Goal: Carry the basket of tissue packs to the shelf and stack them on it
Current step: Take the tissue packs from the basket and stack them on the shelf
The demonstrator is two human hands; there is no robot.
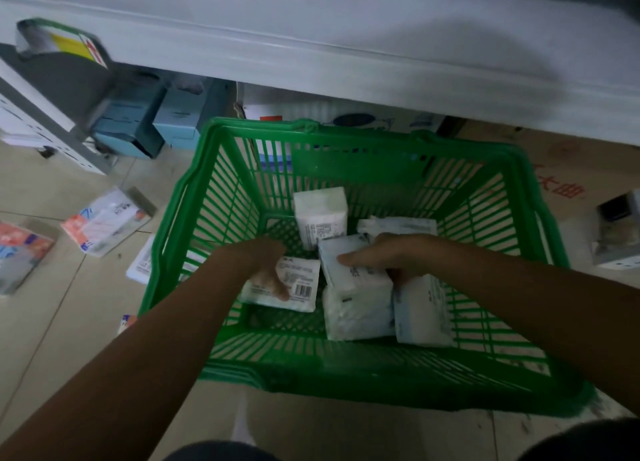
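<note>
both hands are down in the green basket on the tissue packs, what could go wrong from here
1. The left hand lies on the barcoded pack with fingers over its near edge, not clearly around it; lifted that way, the smooth wrapper may slip.
2. The right hand grips a pack lying on other packs; lifting it could topple the one below.
3. Packets on the floor left of the basket could be stepped on.
</note>
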